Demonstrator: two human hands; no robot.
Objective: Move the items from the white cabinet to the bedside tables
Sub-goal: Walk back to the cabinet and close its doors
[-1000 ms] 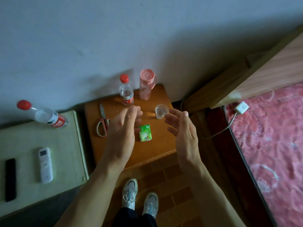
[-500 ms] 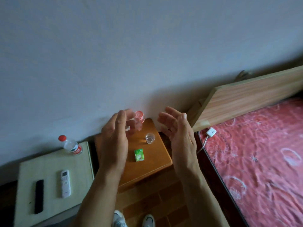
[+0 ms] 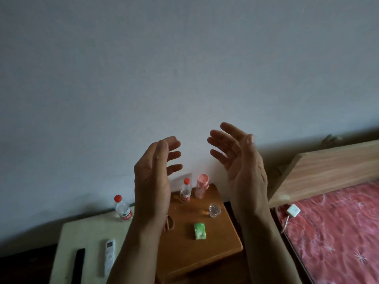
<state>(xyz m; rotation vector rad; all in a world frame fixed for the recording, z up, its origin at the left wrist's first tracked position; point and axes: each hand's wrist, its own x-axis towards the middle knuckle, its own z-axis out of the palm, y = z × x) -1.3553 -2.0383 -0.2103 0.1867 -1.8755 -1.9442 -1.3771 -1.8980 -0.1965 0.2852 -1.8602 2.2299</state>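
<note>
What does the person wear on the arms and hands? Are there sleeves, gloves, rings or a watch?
Nothing worn shows in this dim view. The left hand and the right hand are bare, without gloves, and no ring is visible. The left forearm and the right forearm are bare down to the picture's bottom edge: no sleeve, watch or bracelet.

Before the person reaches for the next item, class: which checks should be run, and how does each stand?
1. Left hand free: ok, open, holding nothing.
2. Right hand free: ok, open, holding nothing.
3. White cabinet emptied: not ok; a water bottle, a white remote and a black remote are on it.
4. Space on the bedside table: ok, bare wood in front of the green packet.
5. That water bottle's red cap on: ok.
6. How full that water bottle is: cannot tell.
</note>
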